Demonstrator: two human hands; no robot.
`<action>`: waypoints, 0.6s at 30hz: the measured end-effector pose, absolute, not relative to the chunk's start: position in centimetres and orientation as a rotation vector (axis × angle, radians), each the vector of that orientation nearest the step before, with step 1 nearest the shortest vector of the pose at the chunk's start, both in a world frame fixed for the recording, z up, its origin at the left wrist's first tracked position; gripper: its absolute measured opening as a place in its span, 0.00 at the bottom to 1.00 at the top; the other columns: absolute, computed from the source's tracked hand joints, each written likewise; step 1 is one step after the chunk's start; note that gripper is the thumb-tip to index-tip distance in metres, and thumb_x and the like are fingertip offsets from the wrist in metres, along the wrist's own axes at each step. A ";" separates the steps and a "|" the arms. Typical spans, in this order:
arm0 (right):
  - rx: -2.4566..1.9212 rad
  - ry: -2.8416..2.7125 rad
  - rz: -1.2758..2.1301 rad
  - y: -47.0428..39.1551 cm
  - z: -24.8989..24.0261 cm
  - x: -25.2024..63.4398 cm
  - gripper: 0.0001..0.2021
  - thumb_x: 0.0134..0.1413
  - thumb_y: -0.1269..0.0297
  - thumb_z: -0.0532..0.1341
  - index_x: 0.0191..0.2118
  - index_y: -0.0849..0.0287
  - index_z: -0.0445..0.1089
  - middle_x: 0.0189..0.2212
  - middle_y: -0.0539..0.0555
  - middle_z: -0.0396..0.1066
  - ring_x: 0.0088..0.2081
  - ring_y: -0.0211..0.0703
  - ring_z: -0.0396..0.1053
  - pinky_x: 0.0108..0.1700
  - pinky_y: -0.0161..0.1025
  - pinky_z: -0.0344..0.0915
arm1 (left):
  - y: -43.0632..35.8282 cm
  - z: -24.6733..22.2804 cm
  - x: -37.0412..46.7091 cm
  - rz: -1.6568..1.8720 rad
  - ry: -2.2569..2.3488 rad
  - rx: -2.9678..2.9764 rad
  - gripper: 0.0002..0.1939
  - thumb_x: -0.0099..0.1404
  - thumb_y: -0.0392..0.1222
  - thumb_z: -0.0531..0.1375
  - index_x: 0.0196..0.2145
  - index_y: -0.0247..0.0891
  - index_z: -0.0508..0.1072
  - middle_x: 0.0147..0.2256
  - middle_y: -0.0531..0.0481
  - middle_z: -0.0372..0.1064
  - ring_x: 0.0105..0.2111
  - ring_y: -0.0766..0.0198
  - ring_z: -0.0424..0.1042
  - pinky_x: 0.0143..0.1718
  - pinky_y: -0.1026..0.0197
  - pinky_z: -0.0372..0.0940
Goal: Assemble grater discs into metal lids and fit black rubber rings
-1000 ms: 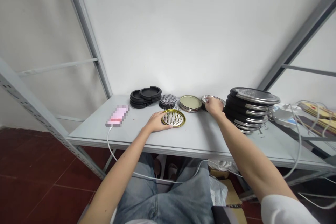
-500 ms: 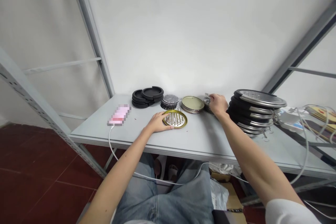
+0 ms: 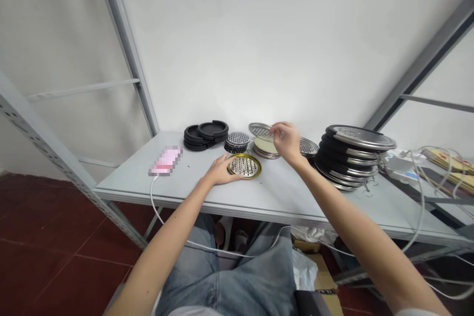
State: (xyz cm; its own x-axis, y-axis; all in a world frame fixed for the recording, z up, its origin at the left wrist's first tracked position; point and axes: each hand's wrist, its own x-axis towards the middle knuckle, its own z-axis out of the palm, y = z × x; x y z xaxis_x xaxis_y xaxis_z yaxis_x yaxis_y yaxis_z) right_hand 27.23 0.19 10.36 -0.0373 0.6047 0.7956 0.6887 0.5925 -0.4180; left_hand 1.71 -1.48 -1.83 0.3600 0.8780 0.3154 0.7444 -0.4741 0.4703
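Observation:
On the table, a gold-rimmed ring (image 3: 258,176) surrounds a perforated metal disc (image 3: 244,167). My left hand (image 3: 221,170) grips its left edge between thumb and fingers. My right hand (image 3: 287,139) pinches a silver perforated lid (image 3: 259,131) by its right side, tilted in the air over a stack of pale round plates (image 3: 267,146). Right of that stack lie more silver perforated lids (image 3: 308,146), partly behind my right hand. A small stack of perforated discs (image 3: 238,140) stands behind the gold-rimmed ring.
Black rings (image 3: 213,130) are piled at the back left. A pink-screened phone (image 3: 166,160) with a white cable lies at the left. A tall stack of black-and-silver discs (image 3: 346,158) stands at the right, with cables and packets beyond. Metal posts flank the table (image 3: 274,197).
My right hand has moved left from the silver lids, lifting one with it. My left hand keeps its hold on the gold-rimmed ring. The view has shifted slightly.

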 end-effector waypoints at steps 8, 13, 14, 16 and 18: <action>-0.791 -1.438 0.692 -1.1 10.4 21.3 0.06 0.45 0.62 0.62 0.24 0.58 0.69 0.29 0.52 0.74 0.37 0.43 0.72 0.44 0.43 0.68 | -1.7 -1.6 1.8 1.227 1.454 2.248 0.52 0.54 0.59 0.67 0.66 0.38 0.46 0.66 0.34 0.46 0.67 0.46 0.47 0.65 0.46 0.49; -0.827 -1.252 0.832 -0.5 9.0 20.7 0.11 0.41 0.57 0.65 0.31 0.57 0.71 0.32 0.52 0.75 0.35 0.43 0.72 0.39 0.41 0.70 | -1.5 -1.7 1.6 1.419 1.546 2.122 0.56 0.53 0.58 0.68 0.66 0.37 0.41 0.65 0.32 0.44 0.67 0.46 0.44 0.65 0.47 0.50; -0.857 -1.240 0.840 -0.4 8.7 20.8 0.13 0.42 0.56 0.65 0.34 0.57 0.72 0.34 0.53 0.76 0.36 0.43 0.72 0.39 0.41 0.70 | -1.5 -1.7 1.6 1.435 1.545 2.111 0.56 0.53 0.58 0.68 0.66 0.37 0.40 0.65 0.32 0.44 0.67 0.46 0.45 0.65 0.47 0.50; -0.919 -1.264 0.829 -0.3 7.8 21.0 0.17 0.44 0.54 0.63 0.40 0.57 0.73 0.37 0.54 0.76 0.39 0.45 0.73 0.40 0.43 0.71 | -1.5 -1.7 1.6 1.457 1.533 2.099 0.57 0.52 0.58 0.69 0.67 0.38 0.39 0.65 0.32 0.44 0.67 0.46 0.46 0.65 0.47 0.50; -0.971 -1.330 0.786 -0.4 6.7 21.2 0.20 0.49 0.53 0.59 0.45 0.58 0.73 0.40 0.55 0.76 0.42 0.47 0.72 0.44 0.45 0.71 | -1.6 -1.7 1.7 1.464 1.490 2.097 0.59 0.51 0.58 0.69 0.67 0.39 0.38 0.66 0.33 0.45 0.67 0.46 0.47 0.65 0.47 0.50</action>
State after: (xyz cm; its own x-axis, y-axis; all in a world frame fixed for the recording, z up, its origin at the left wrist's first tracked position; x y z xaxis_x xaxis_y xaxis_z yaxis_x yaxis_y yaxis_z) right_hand 21.19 -0.39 6.67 0.1034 0.9022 0.4187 0.0684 0.4135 -0.9079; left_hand 1.69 -1.55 -1.67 0.0119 0.7967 0.6043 0.6182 -0.4808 0.6217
